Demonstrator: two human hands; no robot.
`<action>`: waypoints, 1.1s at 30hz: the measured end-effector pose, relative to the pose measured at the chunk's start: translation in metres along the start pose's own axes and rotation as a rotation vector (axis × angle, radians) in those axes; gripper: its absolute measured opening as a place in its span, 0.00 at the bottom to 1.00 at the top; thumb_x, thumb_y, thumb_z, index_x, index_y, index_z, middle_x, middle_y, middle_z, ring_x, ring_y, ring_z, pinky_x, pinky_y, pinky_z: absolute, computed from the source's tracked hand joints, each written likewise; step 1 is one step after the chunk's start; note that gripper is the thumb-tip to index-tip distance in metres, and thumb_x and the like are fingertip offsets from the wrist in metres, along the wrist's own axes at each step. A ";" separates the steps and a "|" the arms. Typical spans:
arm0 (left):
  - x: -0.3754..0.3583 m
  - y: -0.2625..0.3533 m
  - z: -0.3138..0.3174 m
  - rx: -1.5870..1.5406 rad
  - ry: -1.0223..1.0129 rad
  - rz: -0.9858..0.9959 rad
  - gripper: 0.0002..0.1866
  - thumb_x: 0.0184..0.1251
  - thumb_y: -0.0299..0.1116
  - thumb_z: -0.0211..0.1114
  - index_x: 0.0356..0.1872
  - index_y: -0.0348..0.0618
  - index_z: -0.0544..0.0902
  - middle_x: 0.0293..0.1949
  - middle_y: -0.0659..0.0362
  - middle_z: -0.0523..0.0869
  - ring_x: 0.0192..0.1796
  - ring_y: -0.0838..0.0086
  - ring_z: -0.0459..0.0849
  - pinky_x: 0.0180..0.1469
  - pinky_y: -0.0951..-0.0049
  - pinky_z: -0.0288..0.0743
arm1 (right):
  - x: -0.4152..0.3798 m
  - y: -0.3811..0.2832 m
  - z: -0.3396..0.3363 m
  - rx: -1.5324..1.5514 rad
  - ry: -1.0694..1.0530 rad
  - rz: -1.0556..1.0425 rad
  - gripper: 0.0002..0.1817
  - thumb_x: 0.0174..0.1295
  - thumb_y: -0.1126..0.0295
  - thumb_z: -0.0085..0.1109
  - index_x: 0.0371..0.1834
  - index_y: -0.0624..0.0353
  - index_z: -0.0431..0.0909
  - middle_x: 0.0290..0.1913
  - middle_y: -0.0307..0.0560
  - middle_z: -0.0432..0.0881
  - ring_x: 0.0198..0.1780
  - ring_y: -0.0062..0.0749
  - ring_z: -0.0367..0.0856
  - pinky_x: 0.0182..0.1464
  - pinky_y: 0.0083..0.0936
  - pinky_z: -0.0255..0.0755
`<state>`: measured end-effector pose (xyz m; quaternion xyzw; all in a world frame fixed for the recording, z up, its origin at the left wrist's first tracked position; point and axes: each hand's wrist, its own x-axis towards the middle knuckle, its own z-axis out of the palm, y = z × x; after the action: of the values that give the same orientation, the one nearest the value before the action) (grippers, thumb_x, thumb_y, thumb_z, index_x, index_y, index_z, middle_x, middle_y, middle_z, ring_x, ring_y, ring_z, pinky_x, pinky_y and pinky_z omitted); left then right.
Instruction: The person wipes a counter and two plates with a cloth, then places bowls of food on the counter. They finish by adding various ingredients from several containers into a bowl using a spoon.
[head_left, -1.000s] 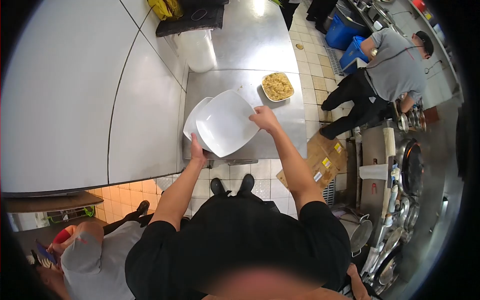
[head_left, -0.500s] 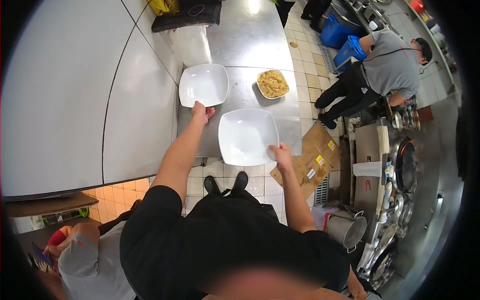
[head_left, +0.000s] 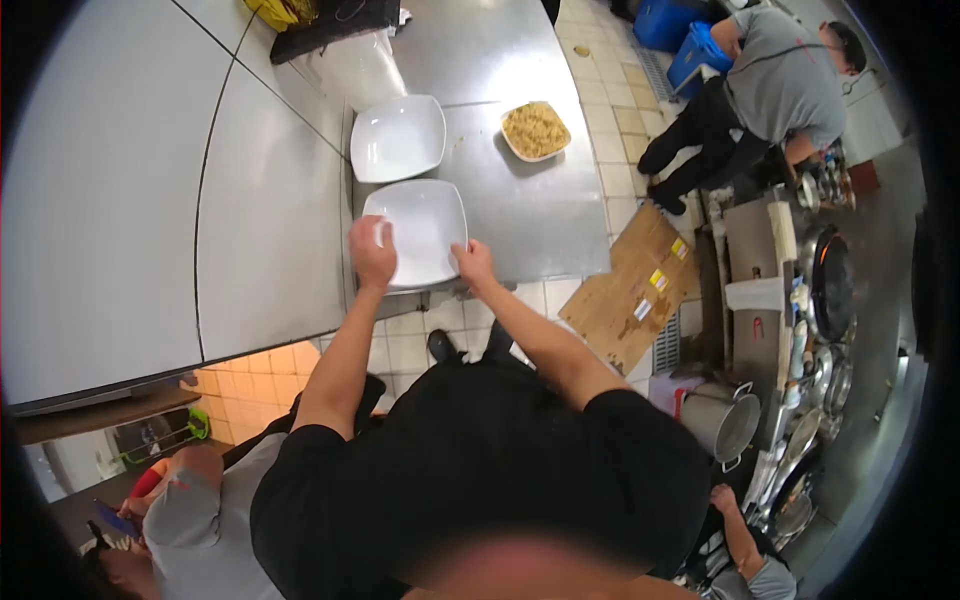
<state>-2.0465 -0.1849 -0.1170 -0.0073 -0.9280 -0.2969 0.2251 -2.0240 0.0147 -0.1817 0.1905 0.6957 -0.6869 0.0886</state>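
Observation:
Both my hands grip a large white square bowl (head_left: 428,225) at the near left end of the steel table. My left hand (head_left: 373,252) is closed over its left rim, and my right hand (head_left: 473,265) pinches the lower right edge. Just beyond it lies a second white square bowl (head_left: 398,138) of the same kind, with nothing in it. Farther right on the table, a smaller white bowl (head_left: 535,158) is full of a yellowish-brown, crumbly food (head_left: 536,128).
The steel table (head_left: 530,225) runs along a white wall. A flattened cardboard box (head_left: 632,290) lies on the tiled floor to the right. One person in grey (head_left: 785,75) works beyond it; another (head_left: 215,520) is behind me on the left. A large pot (head_left: 725,420) stands by the stove.
The near bowl has moved left, beside the wall and below the other bowl. My left hand, previously at the far bowl's edge, now holds the near bowl's left rim.

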 end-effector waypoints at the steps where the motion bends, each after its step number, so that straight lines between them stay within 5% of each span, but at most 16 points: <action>1: -0.022 0.010 -0.006 0.000 -0.115 0.092 0.17 0.61 0.38 0.63 0.48 0.43 0.77 0.49 0.53 0.79 0.54 0.58 0.75 0.62 0.54 0.61 | 0.006 0.006 0.005 -0.022 -0.036 -0.004 0.15 0.57 0.62 0.59 0.21 0.62 0.73 0.20 0.38 0.74 0.23 0.19 0.70 0.26 0.21 0.65; 3: -0.056 0.041 -0.015 0.067 -0.307 0.236 0.18 0.61 0.41 0.63 0.49 0.44 0.77 0.51 0.54 0.79 0.57 0.60 0.73 0.65 0.51 0.57 | 0.024 0.024 0.012 -0.072 -0.112 -0.028 0.18 0.60 0.56 0.58 0.26 0.61 0.74 0.22 0.40 0.75 0.22 0.22 0.72 0.26 0.21 0.66; 6: -0.081 0.041 -0.013 0.150 -0.477 0.236 0.21 0.61 0.43 0.62 0.52 0.44 0.77 0.55 0.55 0.77 0.59 0.61 0.72 0.67 0.48 0.53 | -0.004 -0.042 -0.019 0.187 -0.196 0.323 0.23 0.64 0.49 0.52 0.35 0.62 0.73 0.27 0.41 0.78 0.22 0.27 0.77 0.24 0.20 0.70; 7: -0.084 0.041 -0.012 0.156 -0.514 0.217 0.22 0.61 0.44 0.62 0.53 0.44 0.76 0.56 0.55 0.77 0.60 0.60 0.72 0.68 0.47 0.51 | -0.001 -0.031 -0.033 0.253 -0.204 0.251 0.23 0.67 0.48 0.47 0.41 0.61 0.71 0.35 0.44 0.81 0.22 0.29 0.79 0.24 0.21 0.73; 10: -0.077 0.062 -0.007 0.207 -0.314 0.273 0.23 0.61 0.43 0.62 0.55 0.42 0.75 0.58 0.54 0.76 0.61 0.59 0.71 0.69 0.47 0.49 | -0.001 -0.005 -0.088 0.415 -0.194 0.072 0.20 0.69 0.52 0.47 0.40 0.60 0.72 0.36 0.45 0.83 0.23 0.26 0.80 0.24 0.19 0.72; 14: -0.064 0.119 -0.003 -0.135 -0.337 0.437 0.23 0.59 0.36 0.64 0.55 0.41 0.75 0.58 0.53 0.76 0.61 0.58 0.70 0.68 0.51 0.55 | -0.038 -0.019 -0.160 0.200 0.011 0.008 0.18 0.69 0.55 0.50 0.34 0.61 0.75 0.34 0.45 0.84 0.23 0.23 0.79 0.26 0.18 0.72; 15: -0.062 0.142 -0.002 -0.167 -0.277 0.551 0.16 0.57 0.33 0.65 0.46 0.40 0.80 0.49 0.54 0.82 0.53 0.57 0.77 0.59 0.57 0.67 | -0.053 -0.022 -0.176 0.145 0.060 -0.025 0.18 0.68 0.55 0.51 0.32 0.61 0.75 0.33 0.44 0.85 0.23 0.22 0.78 0.27 0.18 0.72; 19: -0.085 0.189 0.019 -0.782 -0.597 0.722 0.05 0.57 0.30 0.64 0.26 0.40 0.81 0.28 0.55 0.83 0.33 0.59 0.81 0.37 0.65 0.75 | -0.113 -0.015 -0.229 0.115 0.273 -0.071 0.20 0.67 0.55 0.53 0.29 0.62 0.79 0.32 0.44 0.85 0.28 0.21 0.79 0.31 0.18 0.73; 22: -0.118 0.196 0.050 -0.880 -0.833 0.895 0.05 0.59 0.29 0.62 0.25 0.40 0.81 0.27 0.54 0.82 0.32 0.61 0.81 0.38 0.67 0.75 | -0.183 0.013 -0.267 0.036 0.542 -0.078 0.18 0.66 0.56 0.54 0.34 0.61 0.82 0.31 0.42 0.84 0.30 0.21 0.78 0.33 0.20 0.72; 24: -0.154 0.189 0.072 -1.049 -1.010 0.719 0.10 0.63 0.31 0.58 0.23 0.39 0.80 0.22 0.55 0.80 0.29 0.66 0.81 0.34 0.69 0.74 | -0.261 0.011 -0.271 -0.144 0.805 0.045 0.14 0.62 0.59 0.56 0.32 0.61 0.81 0.28 0.43 0.83 0.30 0.26 0.79 0.35 0.26 0.73; 28: -0.184 0.162 0.084 -0.769 -1.336 0.634 0.18 0.69 0.36 0.53 0.23 0.34 0.81 0.18 0.55 0.80 0.20 0.71 0.78 0.27 0.69 0.73 | -0.370 0.087 -0.232 0.200 1.126 0.108 0.13 0.63 0.62 0.54 0.34 0.62 0.80 0.32 0.41 0.84 0.32 0.23 0.78 0.37 0.24 0.73; 33: -0.217 0.090 0.119 -0.295 -1.566 0.947 0.27 0.70 0.47 0.50 0.22 0.34 0.84 0.15 0.51 0.81 0.20 0.65 0.81 0.29 0.66 0.73 | -0.515 0.141 -0.150 0.202 1.436 0.436 0.11 0.59 0.64 0.54 0.34 0.62 0.80 0.30 0.42 0.84 0.29 0.23 0.79 0.35 0.25 0.74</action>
<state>-1.8872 -0.0190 -0.2453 -0.6127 -0.6685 -0.1996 -0.3714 -1.4791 0.0866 -0.1071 0.7316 0.4627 -0.4216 -0.2702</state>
